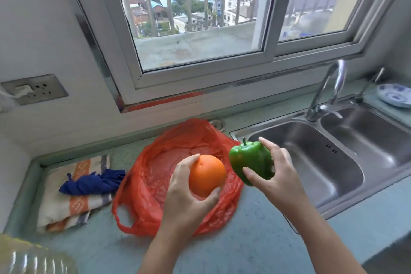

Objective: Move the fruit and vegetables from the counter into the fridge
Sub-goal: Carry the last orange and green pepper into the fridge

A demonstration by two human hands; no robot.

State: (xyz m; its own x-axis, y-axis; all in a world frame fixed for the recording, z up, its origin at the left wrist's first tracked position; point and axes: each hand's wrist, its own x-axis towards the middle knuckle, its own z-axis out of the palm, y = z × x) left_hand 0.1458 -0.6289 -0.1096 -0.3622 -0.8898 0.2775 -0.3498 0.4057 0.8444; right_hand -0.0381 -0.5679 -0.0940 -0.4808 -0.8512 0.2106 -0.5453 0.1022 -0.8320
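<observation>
Both hands up over the counter (255, 240), each with one piece of produce. Left hand (189, 193) grips an orange (208, 174), fingers curled over its top and thumb wrapped under its lower right side; the fruit is lifted clear of the red plastic bag (155, 176), which lies flattened and open on the counter directly below and behind it. Right hand (278, 173) holds a green bell pepper (250, 162), stem pointing up and away, thumb pressed across its lower front and fingers curled round the far right side; the pepper hangs above the bag's right edge and the counter strip next to the sink (311, 173). Orange and pepper sit side by side, near each other but apart. Left of the bag: a folded striped towel (73, 202) with a crumpled blue cloth (93, 182) on top. Steel double sink to the right, tap (331, 89) standing at its back rim, a blue-patterned dish (395, 94) at the far right on the counter. Window (211, 18) above the counter, wall socket (35, 89) with a plug at left. Clear plastic bottle (31, 260), blurred, in the lower left corner. Fridge not in view.
</observation>
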